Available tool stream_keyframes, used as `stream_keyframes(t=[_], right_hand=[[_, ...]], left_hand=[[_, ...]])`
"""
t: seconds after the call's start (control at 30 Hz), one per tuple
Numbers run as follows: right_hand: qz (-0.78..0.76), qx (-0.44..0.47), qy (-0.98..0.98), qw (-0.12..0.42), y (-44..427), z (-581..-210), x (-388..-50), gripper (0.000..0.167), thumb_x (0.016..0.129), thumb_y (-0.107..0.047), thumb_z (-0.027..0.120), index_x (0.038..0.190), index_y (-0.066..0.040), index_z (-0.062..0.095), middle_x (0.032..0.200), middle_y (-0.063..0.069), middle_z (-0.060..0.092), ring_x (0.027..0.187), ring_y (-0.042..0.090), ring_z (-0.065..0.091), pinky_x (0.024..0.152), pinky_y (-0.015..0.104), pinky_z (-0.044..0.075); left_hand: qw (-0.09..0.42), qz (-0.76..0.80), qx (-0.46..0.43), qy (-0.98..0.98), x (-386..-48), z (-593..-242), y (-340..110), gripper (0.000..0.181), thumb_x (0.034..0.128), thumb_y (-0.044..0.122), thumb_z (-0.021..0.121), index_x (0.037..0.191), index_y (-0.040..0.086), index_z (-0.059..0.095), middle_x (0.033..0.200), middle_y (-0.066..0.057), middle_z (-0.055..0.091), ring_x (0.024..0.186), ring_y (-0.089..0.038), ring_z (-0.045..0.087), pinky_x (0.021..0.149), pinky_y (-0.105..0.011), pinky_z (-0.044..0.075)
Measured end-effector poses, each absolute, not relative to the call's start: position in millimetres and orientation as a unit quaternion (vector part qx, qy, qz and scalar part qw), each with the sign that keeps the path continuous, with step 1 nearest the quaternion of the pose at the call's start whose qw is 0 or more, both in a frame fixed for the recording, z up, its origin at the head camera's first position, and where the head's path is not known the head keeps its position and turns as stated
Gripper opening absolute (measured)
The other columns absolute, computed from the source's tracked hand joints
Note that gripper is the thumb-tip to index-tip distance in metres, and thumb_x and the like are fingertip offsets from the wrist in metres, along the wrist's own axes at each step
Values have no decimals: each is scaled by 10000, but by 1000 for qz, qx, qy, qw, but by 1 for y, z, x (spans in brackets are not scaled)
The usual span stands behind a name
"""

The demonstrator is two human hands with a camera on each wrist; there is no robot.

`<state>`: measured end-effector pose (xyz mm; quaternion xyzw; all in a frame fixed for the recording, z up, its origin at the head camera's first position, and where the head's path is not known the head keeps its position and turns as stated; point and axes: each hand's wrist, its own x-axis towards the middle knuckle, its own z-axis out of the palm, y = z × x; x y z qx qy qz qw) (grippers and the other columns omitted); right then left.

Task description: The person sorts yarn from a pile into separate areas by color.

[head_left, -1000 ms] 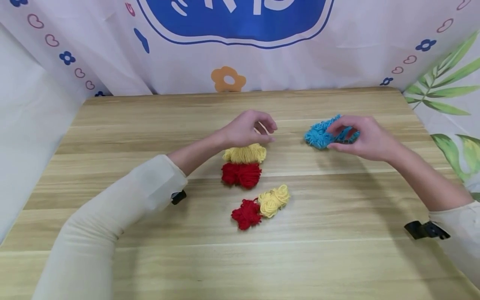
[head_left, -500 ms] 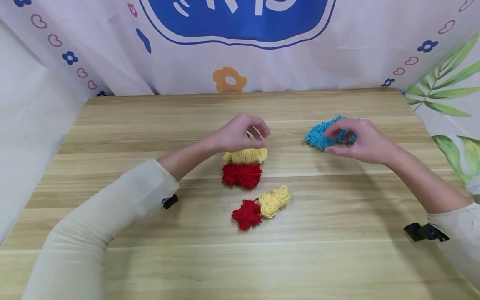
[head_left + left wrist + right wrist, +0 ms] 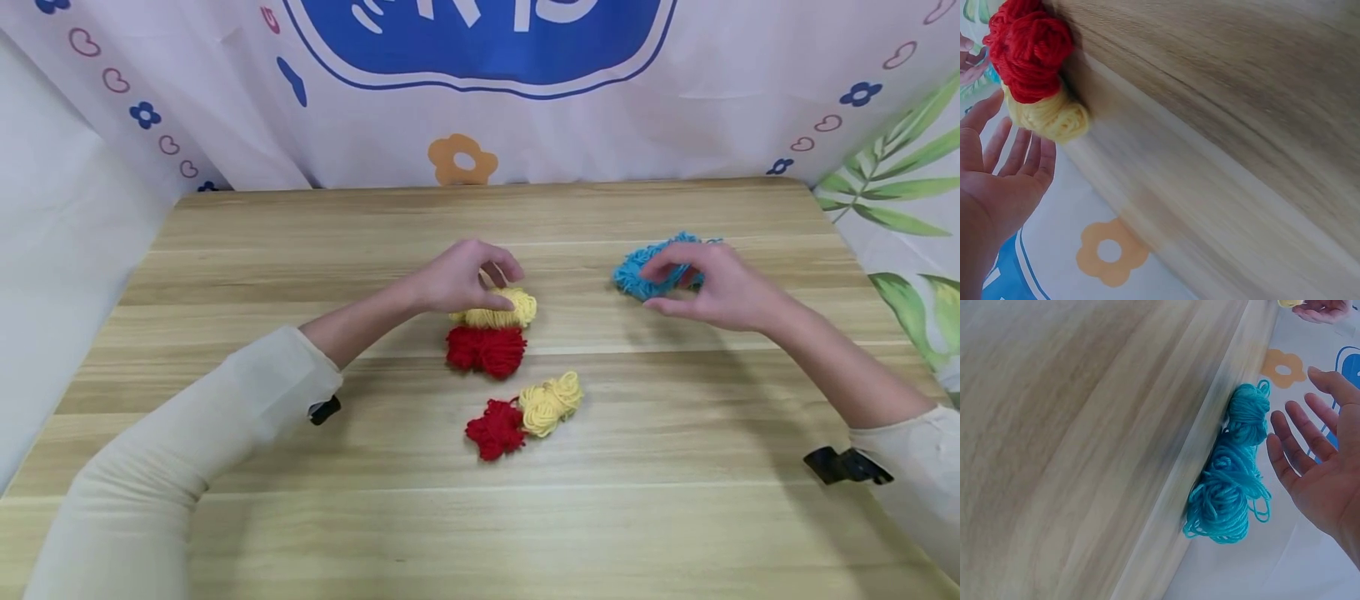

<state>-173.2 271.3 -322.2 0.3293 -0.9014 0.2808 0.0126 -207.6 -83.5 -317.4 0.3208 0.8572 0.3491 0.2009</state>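
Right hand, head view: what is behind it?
Blue yarn on the wooden table, showing past the upper and left outline of the right hand. Whatever lies directly behind the palm is covered and cannot be seen.

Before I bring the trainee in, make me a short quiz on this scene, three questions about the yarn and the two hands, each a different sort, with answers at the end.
1. What colour is the yarn closest to the right hand?
2. True or false: the left hand is clenched into a fist.
3. In the head view, the yellow yarn bundle nearer the person lies right beside a bundle of which colour? A) green B) red C) white

Key:
1. Blue; the blue yarn is closest.
2. False; it is unclenched, near the farther yellow yarn bundle.
3. B; it lies beside the nearer red yarn bundle.
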Motion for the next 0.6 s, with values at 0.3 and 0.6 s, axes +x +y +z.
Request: stream_keyframes(t=[0.3,0.6], right_hand=[[279,310,-909,-1,267,-322,-173,298,807,-23,870,1071,-38,731,1014,37,741,903,206,661,736,291,563],[279,316,-907,1,264,-323,-174,292,813,-28,867,1073,-43,734,1015,32,744,906,195,657,741,287,559]], left_hand=[[200,318,326,867,-209,-326,-90,384,849,77,862,1190,-22,715,1159,-133,724,1069,-296,681,993,-398,541],[221,323,324,861,-209,-329,-97,415,827,92,883,1193,-1,710,1163,-122,717,1062,-302,677,976,-402,550]])
